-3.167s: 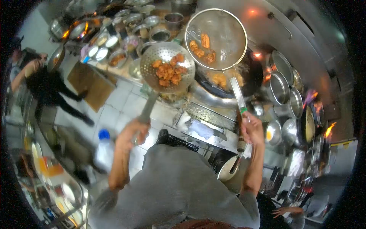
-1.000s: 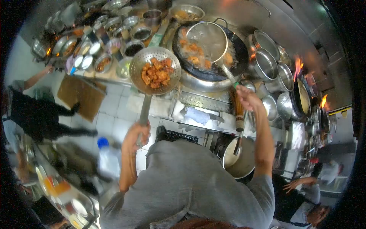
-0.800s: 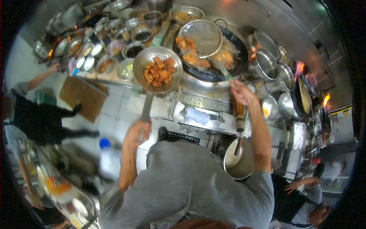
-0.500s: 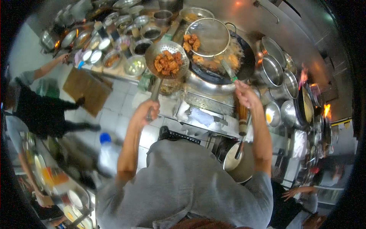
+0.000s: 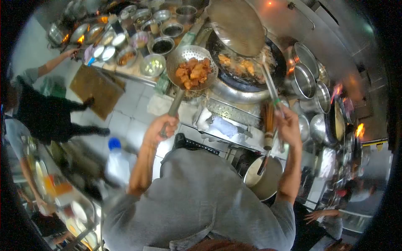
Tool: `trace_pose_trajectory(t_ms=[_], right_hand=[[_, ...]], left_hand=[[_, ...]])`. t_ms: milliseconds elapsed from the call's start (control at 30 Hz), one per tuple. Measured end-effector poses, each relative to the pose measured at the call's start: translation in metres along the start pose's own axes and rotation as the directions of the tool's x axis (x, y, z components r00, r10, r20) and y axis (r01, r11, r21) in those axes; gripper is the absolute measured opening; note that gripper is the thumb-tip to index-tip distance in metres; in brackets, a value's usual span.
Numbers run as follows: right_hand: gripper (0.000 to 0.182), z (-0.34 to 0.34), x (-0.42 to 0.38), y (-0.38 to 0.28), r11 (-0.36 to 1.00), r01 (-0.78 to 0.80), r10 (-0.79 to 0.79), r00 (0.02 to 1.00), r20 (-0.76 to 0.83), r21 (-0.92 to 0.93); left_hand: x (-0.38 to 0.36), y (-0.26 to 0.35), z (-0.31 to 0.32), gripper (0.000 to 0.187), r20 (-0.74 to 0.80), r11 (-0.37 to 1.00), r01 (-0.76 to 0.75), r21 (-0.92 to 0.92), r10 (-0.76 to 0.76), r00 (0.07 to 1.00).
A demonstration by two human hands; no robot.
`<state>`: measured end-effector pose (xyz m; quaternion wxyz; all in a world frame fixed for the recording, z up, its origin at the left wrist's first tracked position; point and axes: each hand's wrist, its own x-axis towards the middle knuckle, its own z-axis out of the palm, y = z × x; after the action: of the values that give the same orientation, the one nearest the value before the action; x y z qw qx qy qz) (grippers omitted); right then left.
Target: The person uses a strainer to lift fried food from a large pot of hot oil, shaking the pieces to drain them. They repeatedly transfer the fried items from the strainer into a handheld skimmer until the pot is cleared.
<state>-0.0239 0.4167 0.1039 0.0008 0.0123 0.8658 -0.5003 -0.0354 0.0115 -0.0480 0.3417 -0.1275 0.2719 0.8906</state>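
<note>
My left hand [image 5: 161,129] is closed around the handle of a perforated metal skimmer [image 5: 177,54]. Browned fried pieces [image 5: 194,73], which look like battered meat, are heaped in its bowl. My right hand [image 5: 289,125] grips the long metal handle of a round wire-mesh strainer [image 5: 236,27], raised and blurred above the wok. No pieces show on the mesh. Below it, a large dark wok [image 5: 281,62] contains bubbling oil and more golden pieces [image 5: 245,66]. The skimmer is held at the wok's left side, over the counter.
Bowls of ingredients [image 5: 153,65] crowd the counter on the left. Steel pots [image 5: 303,79] stand right of the wok, with flames [image 5: 359,131] farther right. A pot with a ladle [image 5: 268,178] sits near my right forearm. Another person [image 5: 46,113] works at left; a blue-capped container [image 5: 115,161] stands below.
The mesh strainer has swung up from low over the wok, and the pieces on it are gone from it. The heap in the skimmer looks larger. My right hand has moved down and right.
</note>
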Motion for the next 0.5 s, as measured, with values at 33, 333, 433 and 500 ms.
trace_pose_trajectory(t_ms=[33,333,433,500], right_hand=[[0.030,-0.011,-0.007,-0.001,0.999,-0.032,0.031,0.998,-0.056,-0.025],[0.035,-0.054,-0.071,0.033,0.962,-0.226,0.198,0.964,-0.177,-0.155],[0.035,-0.047,-0.073,0.028,0.936,-0.312,0.276,0.938,-0.208,-0.162],[0.034,-0.048,-0.075,0.031,0.959,-0.237,0.210,0.962,-0.176,-0.153]], left_hand=[[-0.003,-0.005,-0.005,0.015,0.011,1.000,0.000,-0.014,0.000,1.000],[-0.035,-0.033,-0.018,0.019,-0.083,1.000,-0.024,0.005,0.024,0.996],[-0.039,-0.033,-0.014,0.024,-0.093,0.999,-0.032,-0.014,0.031,0.995],[-0.042,-0.034,-0.014,0.026,-0.087,0.999,-0.038,-0.034,0.035,0.996]])
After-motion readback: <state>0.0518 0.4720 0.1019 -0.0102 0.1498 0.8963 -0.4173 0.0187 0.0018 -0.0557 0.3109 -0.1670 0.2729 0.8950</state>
